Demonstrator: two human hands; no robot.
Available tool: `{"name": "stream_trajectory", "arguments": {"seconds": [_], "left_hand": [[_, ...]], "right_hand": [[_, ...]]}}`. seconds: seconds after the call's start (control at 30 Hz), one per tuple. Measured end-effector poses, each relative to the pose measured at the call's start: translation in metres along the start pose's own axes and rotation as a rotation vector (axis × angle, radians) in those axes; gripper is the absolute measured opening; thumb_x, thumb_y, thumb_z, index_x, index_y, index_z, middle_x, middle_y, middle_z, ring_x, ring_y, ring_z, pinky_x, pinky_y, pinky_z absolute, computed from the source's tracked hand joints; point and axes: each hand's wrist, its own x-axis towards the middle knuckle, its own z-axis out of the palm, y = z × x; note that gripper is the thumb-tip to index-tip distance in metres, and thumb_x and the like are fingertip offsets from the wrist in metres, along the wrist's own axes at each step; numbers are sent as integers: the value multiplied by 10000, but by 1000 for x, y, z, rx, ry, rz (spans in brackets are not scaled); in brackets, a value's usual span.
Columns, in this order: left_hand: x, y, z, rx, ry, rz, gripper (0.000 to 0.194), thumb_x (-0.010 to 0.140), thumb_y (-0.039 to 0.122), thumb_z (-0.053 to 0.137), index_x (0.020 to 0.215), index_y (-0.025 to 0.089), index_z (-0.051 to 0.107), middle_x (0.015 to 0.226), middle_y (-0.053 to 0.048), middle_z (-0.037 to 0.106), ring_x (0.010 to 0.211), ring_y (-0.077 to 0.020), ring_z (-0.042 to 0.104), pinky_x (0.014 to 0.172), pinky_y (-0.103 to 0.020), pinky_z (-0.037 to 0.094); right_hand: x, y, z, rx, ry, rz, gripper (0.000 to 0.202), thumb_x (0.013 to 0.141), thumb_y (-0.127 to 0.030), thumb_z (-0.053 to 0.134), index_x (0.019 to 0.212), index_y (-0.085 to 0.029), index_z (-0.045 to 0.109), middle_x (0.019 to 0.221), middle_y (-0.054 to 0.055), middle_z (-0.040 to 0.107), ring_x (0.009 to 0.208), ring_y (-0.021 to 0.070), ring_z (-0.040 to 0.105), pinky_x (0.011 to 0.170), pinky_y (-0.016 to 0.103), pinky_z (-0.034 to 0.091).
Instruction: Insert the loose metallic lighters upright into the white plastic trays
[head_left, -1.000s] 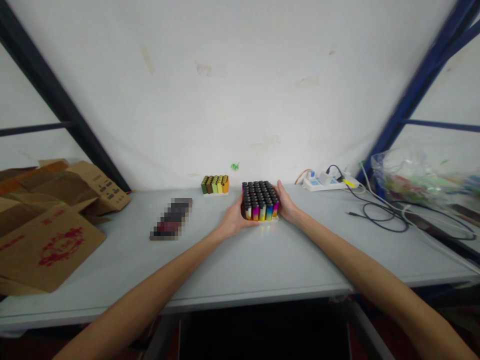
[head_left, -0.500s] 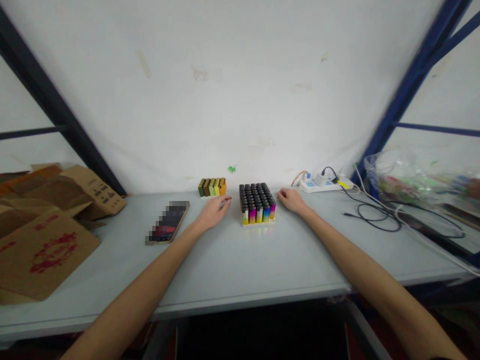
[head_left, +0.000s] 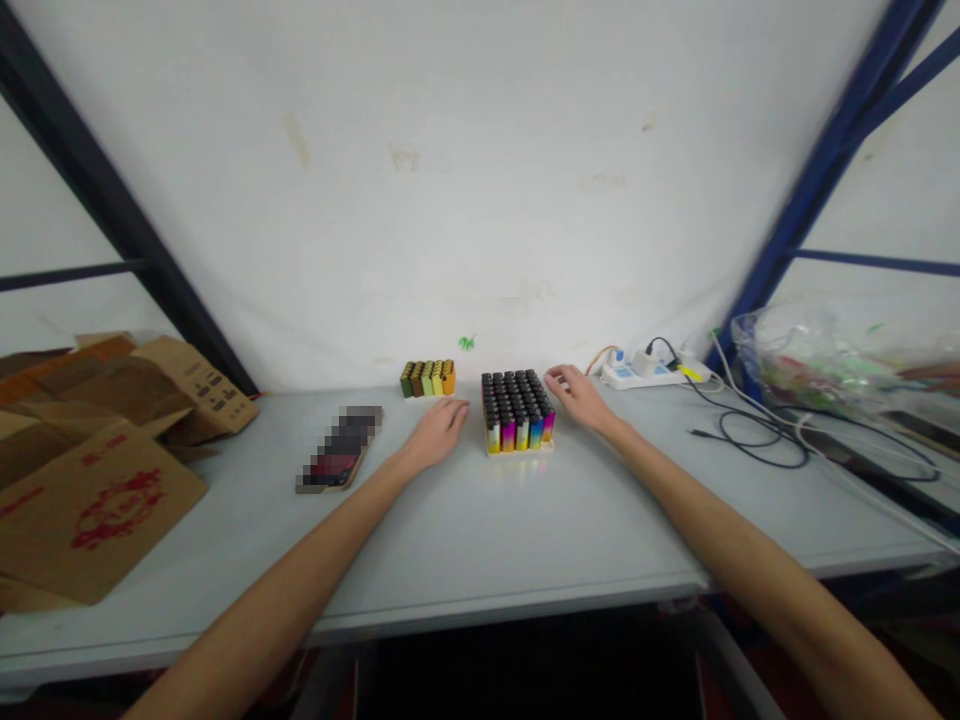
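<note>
A tray point(head_left: 525, 452) of upright lighters point(head_left: 519, 405) with black tops and multicoloured bodies stands on the table between my hands. Just left of the tray, my left hand point(head_left: 439, 432) lies back upward, its fingers loosely stretched toward the lighters with a small gap. On the other side, my right hand point(head_left: 579, 396) is open beside the rear right corner of the block, fingers slightly bent and apart; whether a fingertip touches a lighter is unclear. Behind my left hand, by the wall, sits a smaller block of green, brown, yellow and orange lighters point(head_left: 429, 379).
A phone point(head_left: 341, 450), partly blurred out, lies left of my left hand. Folded cardboard boxes point(head_left: 127, 510) occupy the left end. At right are a white power strip point(head_left: 649, 373), black cables point(head_left: 757, 440) and a clear plastic bag point(head_left: 795, 345). A wall point(head_left: 495, 200) backs the table.
My right hand has opened from curled fingers and come closer to the lighters. My left hand has turned flatter and lower. The view has shifted slightly.
</note>
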Motion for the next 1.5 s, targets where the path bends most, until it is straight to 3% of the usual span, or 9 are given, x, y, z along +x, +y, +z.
{"name": "stream_trajectory", "arguments": {"seconds": [0.17,0.27,0.4,0.57,0.7,0.93,1.13,1.37,1.5], "left_hand": [[-6,40,-8,-266,114,-21,587,1055,559,316,1390,155,581,1402,-125,635,1325,-265,565,1197,-429,375],[-13,56,-6,-335,18,16,703,1014,602,437,1556,156,391,1540,-151,502,1401,-282,506,1232,-435,335],[-17,58,2,-289,-90,66,1113,838,604,730,1649,165,106,1697,-179,215,1555,-331,267,1282,-464,233],[-10,44,8,-308,-115,78,1200,806,511,788,1652,159,14,1685,-203,246,1527,-335,333,1249,-485,298],[0,36,7,-371,-121,41,1196,797,498,795,1655,171,28,1621,-196,392,1422,-342,495,1183,-495,400],[9,27,11,-434,-64,20,1173,824,510,771,1652,166,15,1573,-196,465,1416,-346,504,1174,-491,408],[1,36,19,-303,-13,-39,1115,826,397,779,1647,167,60,1565,-190,477,1340,-350,572,1128,-484,460],[-12,62,16,-342,65,-144,832,773,294,819,1510,201,445,1341,-122,686,1187,-334,665,1061,-500,520],[-17,70,10,-347,26,-165,645,793,352,796,1385,217,578,1171,-62,761,1017,-285,724,958,-447,587]], "right_hand": [[-10,-37,-3,234,-59,-284,510,1015,-569,473,1417,-269,563,1527,124,471,1439,262,425,1185,488,382],[-13,-50,3,229,-140,-354,500,977,-581,555,1374,-285,630,1535,106,504,1485,287,380,1262,546,239],[-13,-54,11,237,-112,-359,496,958,-580,592,1334,-268,673,1483,114,575,1474,299,405,1262,573,228],[-8,-49,17,232,-86,-339,524,940,-606,605,1321,-255,684,1490,125,570,1483,290,397,1260,568,236],[4,-46,27,252,-61,-329,549,919,-642,612,1302,-258,696,1483,127,578,1464,289,424,1267,568,207],[25,-41,39,295,-28,-312,563,898,-687,605,1243,-260,729,1419,132,630,1415,291,482,1263,567,203],[17,-40,35,194,26,-299,558,934,-657,574,1312,-267,702,1585,106,468,1543,295,286,1276,561,179],[4,-46,26,98,-38,-379,468,985,-575,545,1303,-273,708,1636,72,396,1586,313,145,1270,612,142],[-10,-59,18,64,-21,-405,456,963,-580,578,1246,-240,689,1588,108,450,1542,331,264,1259,618,170]]}}
